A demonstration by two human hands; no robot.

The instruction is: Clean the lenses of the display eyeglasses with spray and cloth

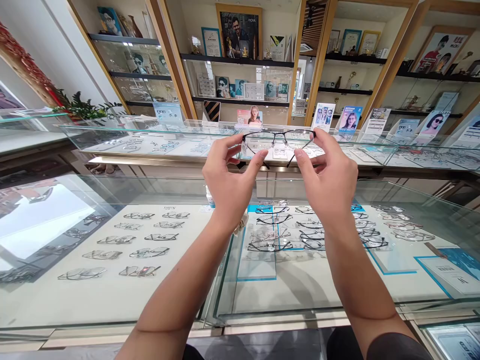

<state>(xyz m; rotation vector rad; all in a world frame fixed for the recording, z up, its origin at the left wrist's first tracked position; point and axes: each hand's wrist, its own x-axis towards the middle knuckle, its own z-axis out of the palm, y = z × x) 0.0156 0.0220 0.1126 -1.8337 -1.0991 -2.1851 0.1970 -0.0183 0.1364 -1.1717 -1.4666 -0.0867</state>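
A pair of eyeglasses [279, 134] with a thin dark top rim is held up level in front of me, above the glass counter. My left hand [230, 175] pinches its left end between thumb and fingers. At the opposite end my right hand [328, 172] grips the frame the same way. Both temples point down and inward near my thumbs. Through the clear lenses parts of the far counter show.
Below my arms stands a glass display case [221, 300] with rows of eyeglasses [142, 270] inside. A small white bottle [210, 198] is beside my left wrist. Farther back are a second glass counter [150, 159], advertising cards [350, 119] and wall shelves [240, 59].
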